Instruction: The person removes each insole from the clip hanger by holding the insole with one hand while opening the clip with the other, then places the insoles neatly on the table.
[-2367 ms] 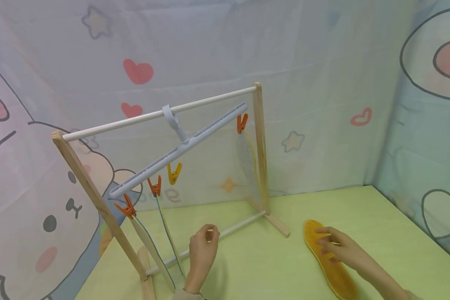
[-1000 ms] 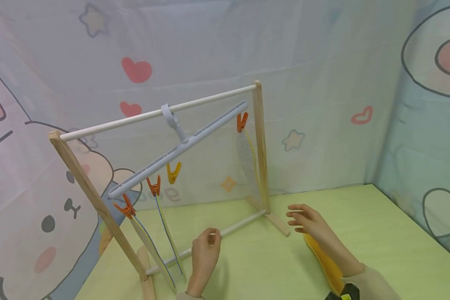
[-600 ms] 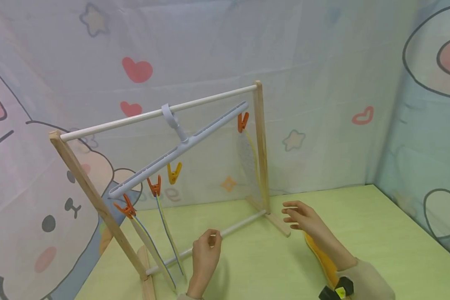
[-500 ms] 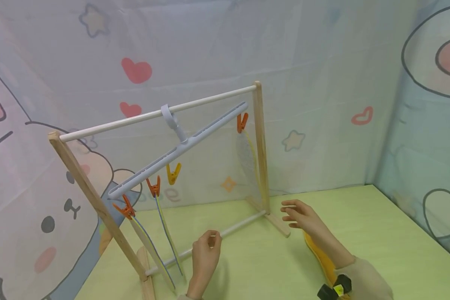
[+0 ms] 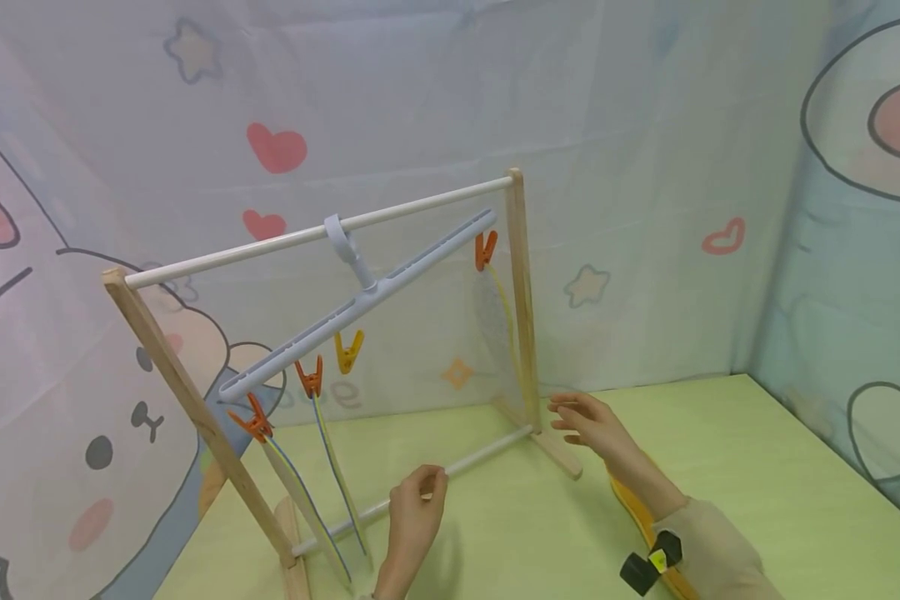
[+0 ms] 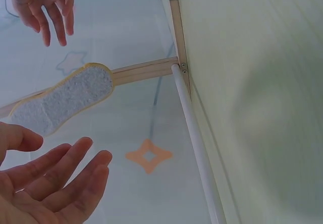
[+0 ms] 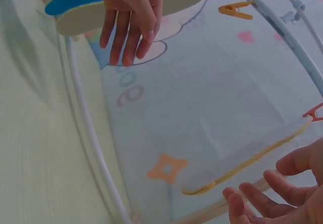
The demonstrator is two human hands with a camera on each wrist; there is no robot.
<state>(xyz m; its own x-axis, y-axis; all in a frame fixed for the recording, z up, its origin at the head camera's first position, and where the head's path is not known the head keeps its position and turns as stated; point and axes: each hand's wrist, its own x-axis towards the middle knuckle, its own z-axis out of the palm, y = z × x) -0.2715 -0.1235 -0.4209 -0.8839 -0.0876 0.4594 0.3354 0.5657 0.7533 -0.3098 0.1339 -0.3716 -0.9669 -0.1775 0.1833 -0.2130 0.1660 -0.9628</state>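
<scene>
My left hand [image 5: 412, 521] hovers before the rack's lower rod, thumb and fingers loosely curved, holding nothing. To its right, my right hand [image 5: 591, 427] is raised near the rack's right foot, fingers relaxed and nothing in them. A yellow fuzzy insole [image 5: 630, 504] lies on the table, partly hidden beneath the right forearm. From the pale blue hanger [image 5: 360, 302], an orange clip [image 5: 485, 250] suspends a grey insole with yellow edge [image 6: 75, 95]. Two more orange clips, one of them the middle clip [image 5: 310, 377], hold blue-and-yellow-edged insoles [image 5: 339, 471] at the left. A yellow clip [image 5: 348, 352] hangs with nothing in it.
The wooden rack has a white top rod [image 5: 232, 253], a lower rod [image 5: 487, 452] and upright posts [image 5: 522, 308]. It stands on a light green table [image 5: 720, 450]. Cartoon-printed curtains [image 5: 645, 208] surround the table at the back and sides.
My right hand has moved from over the yellow insole leftward and farther back, toward the rack's right foot. My left hand has shifted only slightly right. The hanging insoles stay where they were.
</scene>
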